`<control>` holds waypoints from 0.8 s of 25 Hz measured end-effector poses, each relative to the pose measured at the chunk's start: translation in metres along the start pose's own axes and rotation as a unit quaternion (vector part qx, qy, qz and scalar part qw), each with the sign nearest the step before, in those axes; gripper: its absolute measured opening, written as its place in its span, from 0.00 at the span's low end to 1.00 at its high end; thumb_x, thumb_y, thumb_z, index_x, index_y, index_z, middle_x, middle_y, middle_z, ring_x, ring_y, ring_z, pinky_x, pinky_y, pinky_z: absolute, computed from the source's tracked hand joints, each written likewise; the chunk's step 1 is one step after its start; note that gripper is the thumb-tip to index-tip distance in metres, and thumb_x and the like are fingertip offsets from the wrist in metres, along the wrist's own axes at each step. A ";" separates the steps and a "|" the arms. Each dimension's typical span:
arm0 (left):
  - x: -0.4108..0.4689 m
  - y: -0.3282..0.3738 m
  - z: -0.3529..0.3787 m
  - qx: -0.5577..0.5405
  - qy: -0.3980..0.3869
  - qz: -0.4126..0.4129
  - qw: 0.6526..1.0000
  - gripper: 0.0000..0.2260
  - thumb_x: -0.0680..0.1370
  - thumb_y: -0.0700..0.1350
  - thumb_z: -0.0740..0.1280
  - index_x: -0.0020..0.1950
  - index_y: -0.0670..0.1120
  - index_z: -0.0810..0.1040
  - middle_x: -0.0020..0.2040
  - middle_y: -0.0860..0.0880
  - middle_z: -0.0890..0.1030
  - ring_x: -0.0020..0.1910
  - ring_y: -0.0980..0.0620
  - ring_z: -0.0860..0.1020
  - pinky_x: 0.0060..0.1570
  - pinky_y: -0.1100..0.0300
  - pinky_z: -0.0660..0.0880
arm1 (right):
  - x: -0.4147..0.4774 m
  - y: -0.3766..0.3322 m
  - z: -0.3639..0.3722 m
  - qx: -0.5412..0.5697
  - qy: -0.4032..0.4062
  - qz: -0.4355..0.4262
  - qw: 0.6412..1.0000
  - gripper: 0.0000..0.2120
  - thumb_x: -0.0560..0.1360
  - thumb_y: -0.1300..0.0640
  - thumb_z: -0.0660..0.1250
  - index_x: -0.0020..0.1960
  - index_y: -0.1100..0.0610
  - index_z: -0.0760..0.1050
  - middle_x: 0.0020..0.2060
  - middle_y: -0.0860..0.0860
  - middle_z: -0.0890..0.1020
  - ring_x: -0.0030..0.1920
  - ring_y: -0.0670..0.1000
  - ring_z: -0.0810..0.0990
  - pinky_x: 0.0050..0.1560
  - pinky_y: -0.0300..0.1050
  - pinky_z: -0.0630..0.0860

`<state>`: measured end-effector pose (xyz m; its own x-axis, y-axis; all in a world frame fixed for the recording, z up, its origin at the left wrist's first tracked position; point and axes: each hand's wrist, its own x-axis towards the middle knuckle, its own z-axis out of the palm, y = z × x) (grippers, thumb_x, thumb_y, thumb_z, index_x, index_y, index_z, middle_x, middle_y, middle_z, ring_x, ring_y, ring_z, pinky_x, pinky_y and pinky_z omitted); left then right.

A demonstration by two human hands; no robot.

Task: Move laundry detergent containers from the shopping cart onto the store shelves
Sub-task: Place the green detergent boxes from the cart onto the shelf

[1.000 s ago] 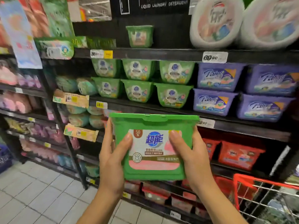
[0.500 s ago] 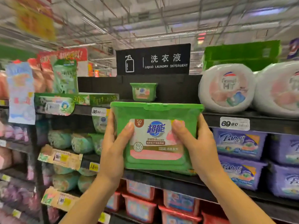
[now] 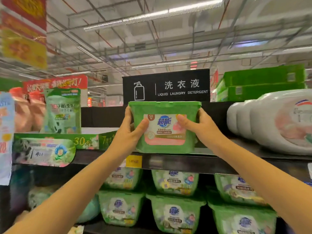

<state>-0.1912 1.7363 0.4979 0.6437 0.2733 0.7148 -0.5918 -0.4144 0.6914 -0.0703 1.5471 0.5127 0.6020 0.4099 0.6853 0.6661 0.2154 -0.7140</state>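
Entry: we find the green detergent pod tub (image 3: 164, 127) upright at the front edge of the top shelf (image 3: 185, 160), label toward us. We cannot tell whether its base touches the shelf board. We judge it stiff-walled plastic with a snap lid, of moderate weight from the pods inside, with smooth sides that could slip. A two-sided hold on the side walls suits it better than the lid rim. The left hand (image 3: 128, 132) and right hand (image 3: 200, 129) clamp opposite sides, thumbs pressed on the front label, the other fingers (image 3: 128, 116) curled round the sides and mostly hidden. White detergent bottles (image 3: 278, 122) sit on the same shelf to the right, apart from the tub.
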 end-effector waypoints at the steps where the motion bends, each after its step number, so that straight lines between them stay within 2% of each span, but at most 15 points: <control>1: 0.015 -0.011 -0.009 0.006 -0.011 -0.017 1.000 0.31 0.74 0.54 0.66 0.76 0.57 0.58 0.63 0.52 0.79 0.56 0.52 0.81 0.48 0.56 0.82 | 0.013 0.009 0.005 -0.004 -0.011 0.020 1.000 0.37 0.60 0.39 0.75 0.63 0.54 0.70 0.55 0.47 0.83 0.54 0.48 0.83 0.51 0.44 0.80; 4: 0.054 -0.048 -0.029 0.004 -0.043 -0.069 0.997 0.25 0.77 0.47 0.67 0.71 0.54 0.62 0.59 0.50 0.81 0.50 0.54 0.83 0.42 0.57 0.82 | 0.049 0.033 0.017 -0.037 -0.003 0.066 0.997 0.36 0.61 0.44 0.77 0.62 0.56 0.65 0.55 0.47 0.80 0.51 0.43 0.81 0.41 0.33 0.78; 7: 0.085 -0.083 -0.041 0.047 -0.057 -0.083 0.994 0.22 0.75 0.43 0.70 0.66 0.52 0.65 0.54 0.55 0.81 0.45 0.62 0.83 0.40 0.63 0.81 | 0.083 0.054 0.021 -0.096 -0.004 0.097 0.991 0.31 0.65 0.49 0.79 0.58 0.53 0.63 0.53 0.46 0.78 0.50 0.40 0.77 0.39 0.33 0.74; 9: 0.106 -0.102 -0.048 0.071 -0.067 -0.091 0.991 0.24 0.74 0.41 0.71 0.66 0.51 0.65 0.52 0.58 0.80 0.45 0.63 0.81 0.39 0.65 0.80 | 0.103 0.069 0.024 -0.153 -0.015 0.101 0.983 0.30 0.65 0.49 0.79 0.56 0.53 0.62 0.51 0.44 0.77 0.49 0.38 0.76 0.39 0.32 0.72; 11: 0.126 -0.117 -0.054 0.079 -0.076 -0.116 0.987 0.28 0.74 0.40 0.72 0.68 0.50 0.62 0.52 0.56 0.80 0.48 0.61 0.80 0.44 0.61 0.81 | 0.121 0.085 0.027 -0.195 -0.017 0.100 0.976 0.31 0.64 0.47 0.79 0.56 0.53 0.63 0.50 0.44 0.76 0.49 0.39 0.76 0.40 0.33 0.72; 13: 0.145 -0.132 -0.055 0.096 -0.077 -0.136 0.983 0.31 0.74 0.40 0.73 0.70 0.50 0.59 0.56 0.50 0.80 0.53 0.54 0.80 0.55 0.50 0.79 | 0.138 0.099 0.028 -0.221 -0.016 0.103 0.970 0.32 0.63 0.46 0.79 0.56 0.54 0.64 0.50 0.45 0.77 0.51 0.43 0.77 0.42 0.36 0.74; 15: 0.163 -0.145 -0.051 0.124 -0.075 -0.148 0.978 0.34 0.73 0.41 0.73 0.72 0.50 0.57 0.60 0.47 0.79 0.58 0.48 0.78 0.59 0.45 0.76 | 0.155 0.110 0.029 -0.236 -0.020 0.121 0.964 0.32 0.64 0.46 0.79 0.58 0.54 0.64 0.51 0.46 0.77 0.52 0.46 0.78 0.44 0.40 0.77; 18: 0.182 -0.157 -0.044 0.149 -0.077 -0.164 0.972 0.35 0.73 0.43 0.73 0.73 0.50 0.56 0.60 0.49 0.77 0.55 0.51 0.77 0.51 0.54 0.77 | 0.173 0.123 0.029 -0.258 -0.026 0.140 0.956 0.34 0.65 0.46 0.78 0.62 0.55 0.64 0.49 0.45 0.77 0.51 0.46 0.78 0.43 0.39 0.78; 20: 0.191 -0.163 -0.040 0.161 -0.077 -0.169 0.969 0.35 0.74 0.44 0.73 0.73 0.49 0.55 0.60 0.50 0.77 0.54 0.51 0.76 0.50 0.55 0.76 | 0.182 0.128 0.028 -0.270 -0.029 0.142 0.952 0.36 0.65 0.46 0.78 0.65 0.55 0.63 0.51 0.46 0.77 0.52 0.47 0.78 0.45 0.40 0.78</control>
<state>0.0090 1.8904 0.5261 0.8544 0.3177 0.4112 -0.1677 -0.5803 0.7969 0.1119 1.6736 0.5418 0.7765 0.4352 0.4557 0.6190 -0.3919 -0.6806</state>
